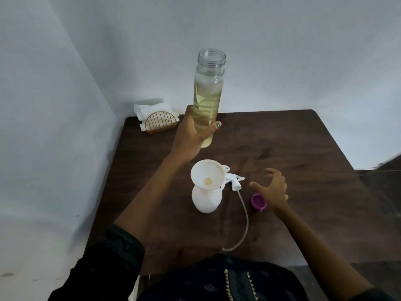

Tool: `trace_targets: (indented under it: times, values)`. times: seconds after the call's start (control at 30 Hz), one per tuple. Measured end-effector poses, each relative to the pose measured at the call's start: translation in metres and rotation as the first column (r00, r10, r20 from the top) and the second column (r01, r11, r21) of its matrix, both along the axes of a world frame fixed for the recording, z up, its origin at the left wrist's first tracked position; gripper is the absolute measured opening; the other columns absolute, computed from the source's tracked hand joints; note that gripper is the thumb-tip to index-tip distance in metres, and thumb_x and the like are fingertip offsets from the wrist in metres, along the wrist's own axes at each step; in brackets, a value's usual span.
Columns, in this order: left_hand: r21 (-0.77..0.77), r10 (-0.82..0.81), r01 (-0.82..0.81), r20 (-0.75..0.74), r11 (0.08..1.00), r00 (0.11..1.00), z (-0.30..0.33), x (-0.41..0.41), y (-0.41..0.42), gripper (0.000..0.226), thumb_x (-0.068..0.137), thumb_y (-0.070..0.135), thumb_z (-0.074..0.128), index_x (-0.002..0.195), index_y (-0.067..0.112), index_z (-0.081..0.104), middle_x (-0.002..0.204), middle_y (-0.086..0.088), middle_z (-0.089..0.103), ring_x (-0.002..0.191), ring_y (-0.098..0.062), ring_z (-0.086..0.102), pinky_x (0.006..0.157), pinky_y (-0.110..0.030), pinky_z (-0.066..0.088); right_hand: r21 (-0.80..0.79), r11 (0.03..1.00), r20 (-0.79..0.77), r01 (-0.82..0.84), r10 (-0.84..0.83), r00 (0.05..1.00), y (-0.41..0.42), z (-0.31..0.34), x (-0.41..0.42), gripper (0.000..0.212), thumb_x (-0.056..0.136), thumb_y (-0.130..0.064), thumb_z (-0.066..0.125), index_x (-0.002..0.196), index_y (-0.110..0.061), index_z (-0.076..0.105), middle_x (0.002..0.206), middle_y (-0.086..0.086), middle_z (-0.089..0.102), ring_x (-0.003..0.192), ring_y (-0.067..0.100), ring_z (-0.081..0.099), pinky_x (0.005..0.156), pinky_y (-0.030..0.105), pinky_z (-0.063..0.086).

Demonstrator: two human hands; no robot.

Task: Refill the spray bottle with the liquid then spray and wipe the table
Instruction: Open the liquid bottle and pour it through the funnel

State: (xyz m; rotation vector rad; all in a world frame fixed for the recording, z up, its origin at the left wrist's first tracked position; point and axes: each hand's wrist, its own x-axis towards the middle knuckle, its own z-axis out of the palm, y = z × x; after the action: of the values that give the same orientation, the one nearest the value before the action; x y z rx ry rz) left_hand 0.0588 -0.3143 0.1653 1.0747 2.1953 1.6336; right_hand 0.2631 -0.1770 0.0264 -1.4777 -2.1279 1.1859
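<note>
My left hand (pixel 192 135) grips the lower part of a tall clear bottle (pixel 208 92) of yellowish liquid, held upright above the table with its mouth uncapped. Below it stands the white spray bottle (pixel 206 199) with a white funnel (pixel 208 174) set in its neck; a little liquid shows in the funnel's throat. The white spray head (pixel 235 181) lies on the table just right of the funnel, its long dip tube (pixel 245 218) trailing toward me. My right hand (pixel 274 189) hovers with fingers spread, right beside a purple cap (pixel 258 202) lying on the table.
The dark wooden table (pixel 303 192) stands in a corner of white walls. A gold wire holder with white napkins (pixel 157 119) sits at the far left corner. The table's right edge drops off to a dark floor (pixel 382 192).
</note>
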Motion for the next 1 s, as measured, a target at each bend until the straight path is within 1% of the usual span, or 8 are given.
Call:
trace_targets:
  times: [0.17, 0.3, 0.4, 0.5, 0.57, 0.8, 0.9, 1.0]
  values:
    - [0.016, -0.012, 0.011, 0.047, 1.0, 0.999, 0.0, 0.001, 0.002, 0.044, 0.08, 0.036, 0.072, 0.111, 0.016, 0.048, 0.098, 0.01, 0.063, 0.09, 0.003, 0.061, 0.08, -0.015, 0.046, -0.069, 0.985, -0.364, -0.158, 0.123, 0.923, 0.006, 0.063, -0.039, 0.05, 0.075, -0.031, 0.075, 0.115, -0.031, 0.046, 0.118, 0.002, 0.052, 0.113, 0.021, 0.05, 0.094, 0.041, 0.045]
    - [0.051, -0.035, 0.031, 0.072, 0.998, 0.997, 0.006, 0.003, 0.006, 0.05, 0.078, 0.041, 0.072, 0.114, 0.016, 0.048, 0.099, 0.006, 0.065, 0.091, -0.003, 0.064, 0.079, -0.021, 0.049, -0.041, 0.917, -0.547, -0.396, 0.311, 0.777, -0.008, 0.133, -0.076, 0.07, 0.071, -0.04, 0.077, 0.128, -0.028, 0.039, 0.122, -0.002, 0.051, 0.111, 0.011, 0.053, 0.085, 0.025, 0.047]
    - [0.076, -0.026, 0.019, 0.09, 0.997, 0.996, 0.01, 0.004, 0.011, 0.06, 0.07, 0.053, 0.068, 0.114, 0.016, 0.051, 0.101, 0.0, 0.068, 0.092, -0.011, 0.067, 0.08, -0.034, 0.055, 0.011, 0.861, -0.602, -0.509, 0.412, 0.684, -0.018, 0.17, -0.103, 0.082, 0.062, -0.04, 0.081, 0.129, -0.031, 0.034, 0.122, -0.004, 0.052, 0.111, 0.01, 0.055, 0.087, 0.027, 0.051]
    - [0.07, -0.034, 0.028, 0.088, 0.997, 0.995, 0.014, 0.007, 0.014, 0.056, 0.069, 0.048, 0.068, 0.114, 0.017, 0.054, 0.104, -0.002, 0.068, 0.096, -0.015, 0.067, 0.083, -0.046, 0.055, 0.08, 0.813, -0.635, -0.577, 0.487, 0.599, -0.022, 0.195, -0.127, 0.082, 0.059, -0.033, 0.086, 0.124, -0.014, 0.04, 0.109, 0.004, 0.06, 0.099, 0.015, 0.064, 0.08, 0.031, 0.055]
    - [0.069, -0.036, 0.031, 0.065, 0.997, 0.997, 0.016, 0.01, 0.014, 0.048, 0.069, 0.047, 0.066, 0.109, 0.023, 0.053, 0.104, 0.0, 0.067, 0.098, -0.013, 0.066, 0.085, -0.041, 0.054, 0.144, 0.787, -0.626, -0.599, 0.542, 0.561, -0.025, 0.205, -0.136, 0.068, 0.061, -0.025, 0.086, 0.112, 0.0, 0.047, 0.093, 0.012, 0.064, 0.088, 0.018, 0.067, 0.073, 0.03, 0.055]
    - [0.073, -0.085, 0.08, 0.075, 0.994, 0.994, 0.017, 0.011, 0.01, 0.051, 0.069, 0.039, 0.07, 0.115, 0.027, 0.05, 0.102, 0.014, 0.065, 0.098, 0.0, 0.063, 0.086, -0.029, 0.052, 0.143, 0.815, -0.623, -0.561, 0.515, 0.589, -0.033, 0.211, -0.136, 0.033, 0.069, -0.008, 0.079, 0.1, -0.004, 0.067, 0.093, 0.001, 0.073, 0.083, 0.006, 0.07, 0.07, 0.016, 0.053]
    - [0.075, -0.196, 0.186, 0.167, 0.98, 0.966, 0.014, 0.01, 0.005, 0.06, 0.068, 0.036, 0.077, 0.122, 0.027, 0.05, 0.113, 0.005, 0.065, 0.108, -0.008, 0.062, 0.092, -0.035, 0.051, 0.143, 0.835, -0.64, -0.531, 0.487, 0.594, -0.033, 0.208, -0.132, 0.027, 0.069, -0.003, 0.079, 0.094, 0.0, 0.068, 0.087, 0.006, 0.073, 0.08, 0.01, 0.07, 0.07, 0.018, 0.053]
    - [-0.057, -0.243, 0.256, 0.18, 0.965, 0.953, 0.01, 0.007, -0.015, 0.062, 0.07, 0.042, 0.08, 0.118, 0.046, 0.041, 0.124, 0.017, 0.053, 0.116, 0.002, 0.051, 0.089, -0.016, 0.042, 0.204, 0.812, -0.592, -0.547, 0.547, 0.592, -0.032, 0.205, -0.123, 0.027, 0.068, -0.003, 0.08, 0.091, 0.002, 0.066, 0.083, 0.009, 0.072, 0.078, 0.018, 0.07, 0.073, 0.028, 0.057]
